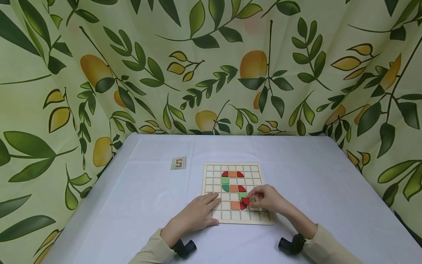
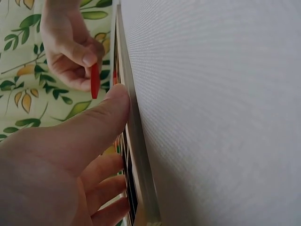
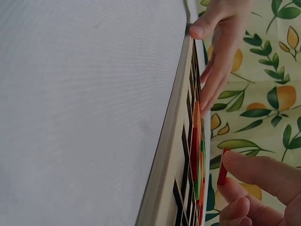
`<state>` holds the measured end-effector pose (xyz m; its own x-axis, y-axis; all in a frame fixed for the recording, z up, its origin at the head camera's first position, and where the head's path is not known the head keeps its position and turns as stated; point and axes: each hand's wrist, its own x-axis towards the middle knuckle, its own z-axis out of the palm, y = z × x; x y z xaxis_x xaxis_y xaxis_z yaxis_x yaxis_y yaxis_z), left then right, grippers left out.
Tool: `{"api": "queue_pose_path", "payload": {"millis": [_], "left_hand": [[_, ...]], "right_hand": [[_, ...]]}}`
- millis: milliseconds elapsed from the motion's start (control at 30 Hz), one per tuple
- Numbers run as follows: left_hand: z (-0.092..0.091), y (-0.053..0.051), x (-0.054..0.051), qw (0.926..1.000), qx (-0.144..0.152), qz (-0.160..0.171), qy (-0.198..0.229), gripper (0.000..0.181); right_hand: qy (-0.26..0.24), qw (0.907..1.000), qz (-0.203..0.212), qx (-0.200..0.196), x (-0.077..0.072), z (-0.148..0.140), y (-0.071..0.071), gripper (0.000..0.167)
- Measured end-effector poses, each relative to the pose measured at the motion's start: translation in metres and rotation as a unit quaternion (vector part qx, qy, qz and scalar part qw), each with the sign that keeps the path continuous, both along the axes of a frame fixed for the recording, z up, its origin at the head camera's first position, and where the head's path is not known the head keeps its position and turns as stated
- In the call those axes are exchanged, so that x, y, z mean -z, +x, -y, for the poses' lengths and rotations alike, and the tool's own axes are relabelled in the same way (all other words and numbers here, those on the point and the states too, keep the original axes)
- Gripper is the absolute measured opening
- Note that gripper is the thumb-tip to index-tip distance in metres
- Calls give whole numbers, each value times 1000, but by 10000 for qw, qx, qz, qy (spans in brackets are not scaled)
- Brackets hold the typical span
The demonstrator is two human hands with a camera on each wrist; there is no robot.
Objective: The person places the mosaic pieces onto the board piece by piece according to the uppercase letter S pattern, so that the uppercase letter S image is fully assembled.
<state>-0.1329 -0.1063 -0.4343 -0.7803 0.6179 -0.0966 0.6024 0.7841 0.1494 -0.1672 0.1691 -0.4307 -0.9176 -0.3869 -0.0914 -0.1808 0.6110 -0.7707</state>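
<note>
A square wooden grid board lies on the table. My left hand rests on its lower left edge with fingers extended; in the left wrist view its thumb touches the board's near side. Over the right part of the grid, my right hand pinches a red tile with a curved edge between thumb and finger. Both wrist views show that tile edge-on, apart from the board. Set in the grid are orange square tiles, red rounded tiles and green tiles, forming a winding S-like figure.
A small card printed with a gridded coloured pattern lies left of the board, farther back. White cloth covers the table. A leaf-and-fruit patterned curtain hangs behind and at both sides. Black devices are strapped to both wrists.
</note>
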Motion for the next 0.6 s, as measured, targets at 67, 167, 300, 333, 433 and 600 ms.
{"api": "queue_pose_path", "payload": {"millis": [67, 167, 300, 333, 433, 600], "left_hand": [[0, 0, 0, 10000, 7, 0, -5, 68], [0, 0, 0, 10000, 1, 10, -3, 68], [0, 0, -1, 10000, 7, 16, 8, 67], [0, 0, -1, 10000, 8, 14, 15, 67], [0, 0, -1, 10000, 20, 2, 5, 67], [-1, 0, -2, 9999, -35, 95, -4, 67]], "right_hand": [[-31, 10000, -56, -63, 0, 1, 0, 21], [-77, 9998, -120, -133, 1, 3, -1, 21], [-92, 9996, -173, -202, 1, 6, -2, 21], [-103, 9996, -165, -212, 1, 7, -2, 21], [-157, 9995, -131, -233, 0, 9, -1, 20], [-200, 9994, -88, -276, 0, 13, -2, 20]]}}
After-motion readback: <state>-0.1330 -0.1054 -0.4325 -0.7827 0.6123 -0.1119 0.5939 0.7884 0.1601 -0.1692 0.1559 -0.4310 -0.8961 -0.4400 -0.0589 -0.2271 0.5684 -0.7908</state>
